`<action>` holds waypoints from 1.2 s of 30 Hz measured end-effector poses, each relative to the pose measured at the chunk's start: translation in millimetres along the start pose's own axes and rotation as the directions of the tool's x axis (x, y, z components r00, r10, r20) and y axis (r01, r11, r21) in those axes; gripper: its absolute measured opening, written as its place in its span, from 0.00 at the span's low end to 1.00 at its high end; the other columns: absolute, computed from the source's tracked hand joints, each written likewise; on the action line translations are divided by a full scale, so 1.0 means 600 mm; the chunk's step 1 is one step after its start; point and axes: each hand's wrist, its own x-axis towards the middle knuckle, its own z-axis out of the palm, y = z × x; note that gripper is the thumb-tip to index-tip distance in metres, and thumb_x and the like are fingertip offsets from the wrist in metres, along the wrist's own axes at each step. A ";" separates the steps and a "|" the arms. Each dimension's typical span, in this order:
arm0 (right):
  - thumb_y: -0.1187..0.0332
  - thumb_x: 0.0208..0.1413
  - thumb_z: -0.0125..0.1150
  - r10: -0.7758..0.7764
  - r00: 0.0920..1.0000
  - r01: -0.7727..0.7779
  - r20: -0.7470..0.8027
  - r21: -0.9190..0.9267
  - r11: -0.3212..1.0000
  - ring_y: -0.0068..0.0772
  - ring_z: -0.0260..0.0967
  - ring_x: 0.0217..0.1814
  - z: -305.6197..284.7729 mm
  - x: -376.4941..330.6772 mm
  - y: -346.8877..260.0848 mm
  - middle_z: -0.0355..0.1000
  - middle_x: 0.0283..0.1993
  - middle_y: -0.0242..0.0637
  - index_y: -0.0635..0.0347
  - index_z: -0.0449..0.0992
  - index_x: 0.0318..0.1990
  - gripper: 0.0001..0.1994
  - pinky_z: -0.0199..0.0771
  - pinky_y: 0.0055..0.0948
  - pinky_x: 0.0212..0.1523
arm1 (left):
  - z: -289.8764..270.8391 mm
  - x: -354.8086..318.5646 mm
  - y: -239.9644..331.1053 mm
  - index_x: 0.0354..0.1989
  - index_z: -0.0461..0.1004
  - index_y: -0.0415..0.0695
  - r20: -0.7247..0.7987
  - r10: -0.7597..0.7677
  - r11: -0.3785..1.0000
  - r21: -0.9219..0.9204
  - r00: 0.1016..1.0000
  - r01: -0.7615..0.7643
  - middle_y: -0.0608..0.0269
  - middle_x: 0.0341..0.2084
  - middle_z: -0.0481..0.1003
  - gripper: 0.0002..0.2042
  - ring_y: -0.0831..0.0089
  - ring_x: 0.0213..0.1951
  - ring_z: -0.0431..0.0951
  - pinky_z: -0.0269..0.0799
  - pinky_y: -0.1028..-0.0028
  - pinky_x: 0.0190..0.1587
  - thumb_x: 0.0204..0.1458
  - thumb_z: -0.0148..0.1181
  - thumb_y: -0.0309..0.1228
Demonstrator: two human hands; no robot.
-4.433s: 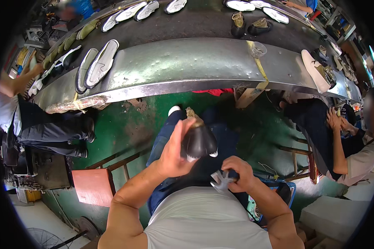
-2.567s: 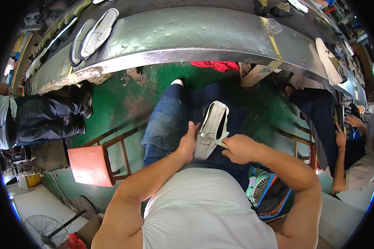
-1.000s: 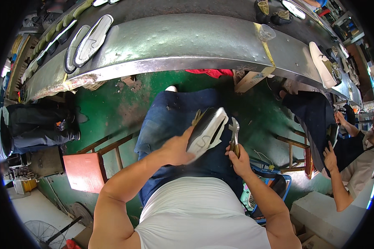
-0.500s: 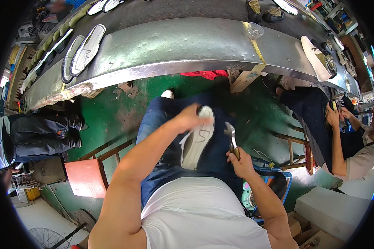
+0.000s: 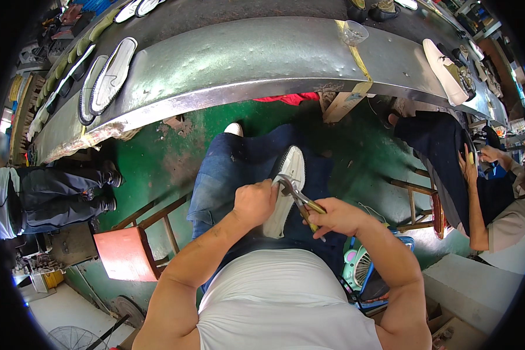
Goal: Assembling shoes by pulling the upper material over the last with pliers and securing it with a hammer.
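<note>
A white shoe, its underside turned up and its edge dark-stitched, lies across my lap on dark blue cloth. My left hand is closed at the shoe's left edge and seems to grip it there. My right hand is wrapped round the brass-coloured handles of a pair of pliers. The pliers' grey metal jaws reach over the middle of the shoe, close to my left fingertips. Whether the jaws bite on the shoe's edge is hard to make out.
Ahead runs a metal-topped bench with soles at left and a cream shoe at right. A red stool stands left, a green fan right. A co-worker's legs show left; another person sits right.
My left hand has come down from the shoe's toe to its left edge and closed. My right hand has moved left, bringing the pliers from beside the shoe over it.
</note>
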 end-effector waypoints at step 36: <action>0.62 0.67 0.53 0.009 0.998 -0.008 -0.064 0.029 1.000 0.32 0.77 0.37 -0.035 0.003 0.012 0.77 0.37 0.40 0.68 0.72 0.49 0.15 0.81 0.32 0.33 | 0.062 0.066 -0.019 0.64 0.60 0.31 0.497 -0.494 0.310 -0.665 0.713 0.679 0.45 0.52 0.74 0.36 0.61 0.52 0.77 0.72 0.67 0.55 0.52 0.67 0.38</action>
